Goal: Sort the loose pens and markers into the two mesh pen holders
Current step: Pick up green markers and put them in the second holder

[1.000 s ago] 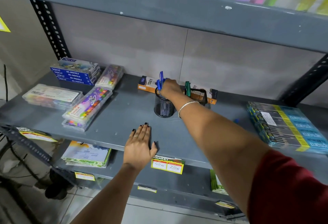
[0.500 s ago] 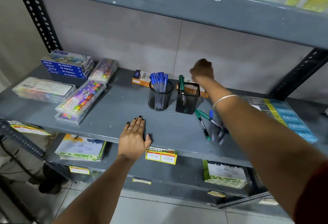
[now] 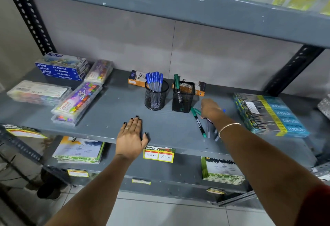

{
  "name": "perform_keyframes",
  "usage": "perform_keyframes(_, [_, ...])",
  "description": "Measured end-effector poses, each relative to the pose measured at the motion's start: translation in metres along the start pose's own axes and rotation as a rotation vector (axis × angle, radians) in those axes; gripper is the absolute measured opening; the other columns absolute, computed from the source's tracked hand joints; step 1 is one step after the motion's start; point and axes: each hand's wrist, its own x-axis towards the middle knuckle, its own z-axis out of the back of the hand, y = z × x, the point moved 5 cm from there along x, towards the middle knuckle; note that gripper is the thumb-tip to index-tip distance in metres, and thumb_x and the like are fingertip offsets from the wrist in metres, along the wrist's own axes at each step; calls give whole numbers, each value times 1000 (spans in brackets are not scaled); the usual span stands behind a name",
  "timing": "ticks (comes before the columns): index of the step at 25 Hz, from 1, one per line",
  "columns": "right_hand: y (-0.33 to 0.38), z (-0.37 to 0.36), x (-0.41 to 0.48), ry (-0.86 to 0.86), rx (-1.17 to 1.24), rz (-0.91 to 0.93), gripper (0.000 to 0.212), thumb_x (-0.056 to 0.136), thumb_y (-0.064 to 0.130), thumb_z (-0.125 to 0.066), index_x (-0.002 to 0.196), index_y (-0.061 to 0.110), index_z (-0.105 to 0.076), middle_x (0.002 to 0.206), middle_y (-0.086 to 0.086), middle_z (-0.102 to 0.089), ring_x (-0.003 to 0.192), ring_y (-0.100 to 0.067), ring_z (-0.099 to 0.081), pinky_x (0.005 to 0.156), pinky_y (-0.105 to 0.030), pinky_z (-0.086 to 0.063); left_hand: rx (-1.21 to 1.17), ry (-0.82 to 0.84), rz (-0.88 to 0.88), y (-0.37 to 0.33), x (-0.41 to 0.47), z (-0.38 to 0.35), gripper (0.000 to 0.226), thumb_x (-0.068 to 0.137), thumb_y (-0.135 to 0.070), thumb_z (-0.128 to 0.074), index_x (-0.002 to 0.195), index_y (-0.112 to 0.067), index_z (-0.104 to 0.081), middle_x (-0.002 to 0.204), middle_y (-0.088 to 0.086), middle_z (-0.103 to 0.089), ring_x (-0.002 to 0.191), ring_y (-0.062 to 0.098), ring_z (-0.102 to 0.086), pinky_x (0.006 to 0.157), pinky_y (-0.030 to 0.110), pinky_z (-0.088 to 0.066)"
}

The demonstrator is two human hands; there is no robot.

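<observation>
Shelf; pastel boxes far left

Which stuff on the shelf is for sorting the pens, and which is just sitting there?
For the job:
- round black mesh holder full of blue pens
- square black mesh holder with one green marker
- loose green marker lying under the right hand

Just sitting there:
- blue oil pastel boxes
- clear crayon cases
- yellow price tag
- left hand, resting flat

The left hand has dark-painted nails and a thin ring on one finger, while the right hand has a slim bangle at the wrist and a red sleeve at the upper arm.
</observation>
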Motion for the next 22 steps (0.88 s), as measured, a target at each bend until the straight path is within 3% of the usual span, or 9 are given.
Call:
perform_keyframes(3, [-2, -5, -5, -65, -62, 36, 33, 92, -6, -47, 124, -4, -52, 129, -21, -56, 120, -35, -56, 98, -39, -47, 9, -1, -4, 0, -1, -1, 62, 78, -38, -33, 113, 6, -61, 118, 22, -60, 108, 35, -57, 94, 50, -38])
perform_keyframes(5, [-3, 6, -9, -121, -37, 21, 31, 91, -4, -49, 122, -5, -54, 127, -22, -57, 118, -37, -58, 96, -40, -48, 12, 1, -6, 0, -1, -1, 62, 78, -37, -34, 112, 6, -61, 117, 22, -61, 108, 35, -58, 93, 50, -39])
perform_keyframes(9, [3, 77, -1, -385, 346, -88, 24, 87, 6, -58, 109, -3, -63, 114, -24, -66, 106, -38, -65, 86, -38, -53, 12, 1, -8, 1, 1, -1, 61, 78, -36, -34, 112, 6, -61, 117, 22, -61, 107, 35, -58, 92, 50, -40])
perform_keyframes(13, [41, 133, 2, -614, 623, 16, 23, 88, 11, -59, 106, -2, -64, 108, -18, -70, 101, -32, -68, 68, -26, -47, 16, 5, -11, 2, 0, -3, 61, 78, -37, -34, 114, 6, -60, 118, 21, -61, 108, 35, -57, 93, 49, -40])
perform_keyframes(16, [67, 115, 13, -478, 557, 65, 25, 89, 8, -60, 111, -4, -63, 112, -20, -68, 104, -32, -67, 73, -25, -48, 16, -3, -10, 2, 0, -3, 61, 78, -37, -35, 113, 6, -61, 118, 21, -61, 108, 34, -58, 93, 49, -40])
perform_keyframes(19, [74, 74, 30, -244, 414, 35, 27, 87, 7, -63, 111, -6, -61, 115, -22, -65, 106, -36, -65, 86, -33, -54, 11, -7, -11, 2, 1, -3, 61, 78, -37, -34, 113, 6, -61, 118, 21, -61, 108, 34, -58, 93, 49, -40])
perform_keyframes(22, [76, 54, 37, -188, 337, 33, 24, 85, 1, -63, 108, -5, -61, 114, -21, -66, 105, -35, -65, 88, -35, -55, -1, -10, -6, 3, 1, -4, 61, 78, -36, -34, 113, 5, -61, 118, 21, -61, 108, 34, -58, 93, 47, -41])
